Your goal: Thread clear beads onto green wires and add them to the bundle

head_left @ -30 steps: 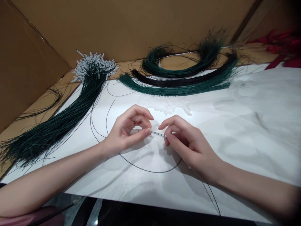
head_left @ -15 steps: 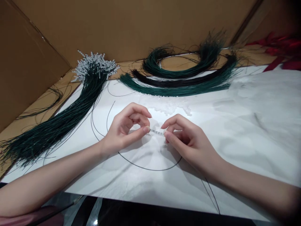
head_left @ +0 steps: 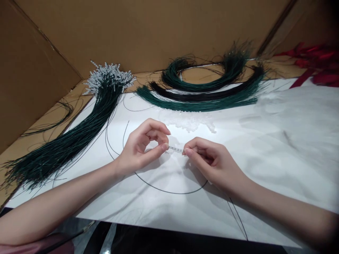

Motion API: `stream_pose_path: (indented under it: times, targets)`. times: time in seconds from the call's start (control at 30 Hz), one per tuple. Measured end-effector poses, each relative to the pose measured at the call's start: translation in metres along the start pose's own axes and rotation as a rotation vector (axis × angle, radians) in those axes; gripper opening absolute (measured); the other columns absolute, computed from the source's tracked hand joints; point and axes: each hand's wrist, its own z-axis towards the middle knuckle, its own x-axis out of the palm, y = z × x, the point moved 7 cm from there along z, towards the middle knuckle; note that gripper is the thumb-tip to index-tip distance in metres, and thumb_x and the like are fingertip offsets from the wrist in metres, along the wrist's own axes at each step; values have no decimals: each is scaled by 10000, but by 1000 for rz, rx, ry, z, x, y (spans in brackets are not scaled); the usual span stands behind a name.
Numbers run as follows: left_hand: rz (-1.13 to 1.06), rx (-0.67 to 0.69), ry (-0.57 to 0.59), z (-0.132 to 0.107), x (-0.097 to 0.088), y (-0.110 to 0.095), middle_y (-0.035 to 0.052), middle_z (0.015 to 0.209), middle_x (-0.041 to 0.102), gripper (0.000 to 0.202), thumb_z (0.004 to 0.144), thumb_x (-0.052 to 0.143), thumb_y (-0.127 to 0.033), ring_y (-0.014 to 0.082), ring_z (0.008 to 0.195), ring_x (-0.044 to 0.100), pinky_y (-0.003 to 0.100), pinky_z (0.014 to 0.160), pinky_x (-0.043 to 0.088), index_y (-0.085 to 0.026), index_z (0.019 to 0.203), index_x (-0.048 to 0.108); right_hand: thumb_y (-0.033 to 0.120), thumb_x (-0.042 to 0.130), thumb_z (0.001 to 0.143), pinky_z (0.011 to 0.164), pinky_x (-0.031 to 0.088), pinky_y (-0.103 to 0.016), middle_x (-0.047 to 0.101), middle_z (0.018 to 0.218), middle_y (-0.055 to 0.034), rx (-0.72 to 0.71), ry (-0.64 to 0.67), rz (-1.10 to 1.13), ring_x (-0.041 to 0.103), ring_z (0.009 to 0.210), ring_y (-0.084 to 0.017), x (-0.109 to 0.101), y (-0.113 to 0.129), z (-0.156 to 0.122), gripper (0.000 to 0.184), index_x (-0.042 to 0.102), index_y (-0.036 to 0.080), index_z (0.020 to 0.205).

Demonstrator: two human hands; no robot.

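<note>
My left hand [head_left: 141, 146] and my right hand [head_left: 212, 164] meet over a white sheet [head_left: 278, 148], both pinching. Between their fingertips runs a short row of small clear beads [head_left: 176, 149] threaded on a thin dark wire [head_left: 169, 190]. The wire loops down in an arc below my hands and trails off under my right wrist. My left thumb and forefinger pinch one end of the beaded stretch, and my right fingertips are closed on the other end. A pile of loose clear beads [head_left: 190, 121] lies just behind my hands.
A long bundle of green wires with white bead tips [head_left: 79, 130] lies at the left. Curved bundles of green and black wires [head_left: 206, 95] sit at the back. Brown cardboard walls [head_left: 148, 31] enclose the area. Red material [head_left: 315, 63] shows at the far right.
My right fingers have closed tighter and moved left along the beads, shortening the visible beaded stretch. My left hand stays about where it was.
</note>
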Motion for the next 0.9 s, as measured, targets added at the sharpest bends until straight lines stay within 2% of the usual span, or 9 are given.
stream_pose_path:
  times: [0.23, 0.43, 0.57, 0.7, 0.9]
  targets:
    - [1, 0, 20, -1, 0, -1, 12, 812, 605, 294, 840, 667, -42, 115, 742, 581, 242, 700, 473, -163, 1082, 553, 272, 528, 957, 493, 297, -229, 471, 597, 42, -23, 28, -9, 392, 540, -80, -1, 5, -1, 192, 615, 157, 830]
    - [-30, -57, 118, -5, 14, 3, 23, 843, 609, 314, 851, 645, -34, 124, 763, 589, 252, 695, 469, -181, 1109, 542, 225, 553, 922, 463, 273, -212, 419, 562, 69, -125, 138, -141, 354, 482, -59, 6, 15, -3, 119, 615, 155, 850]
    - [-7, -36, 156, -7, 21, 1, 29, 846, 610, 320, 847, 639, -26, 134, 773, 598, 266, 693, 480, -177, 1112, 541, 206, 549, 927, 470, 271, -203, 401, 560, 75, -197, 147, -190, 339, 484, -54, 10, 16, -4, 112, 621, 160, 855]
    - [62, 22, 148, -7, 23, -4, 27, 846, 598, 310, 837, 638, -16, 133, 773, 598, 267, 691, 490, -173, 1092, 558, 175, 553, 918, 467, 265, -197, 386, 551, 79, -222, 115, -206, 319, 485, -52, 9, 17, -4, 109, 620, 160, 834]
    - [126, 50, 99, -8, 22, -8, 27, 874, 593, 290, 830, 651, -28, 130, 768, 603, 267, 690, 507, -178, 1062, 562, 181, 553, 916, 460, 256, -208, 388, 554, 73, -178, 113, -181, 302, 489, -60, 9, 18, -3, 121, 627, 163, 822]
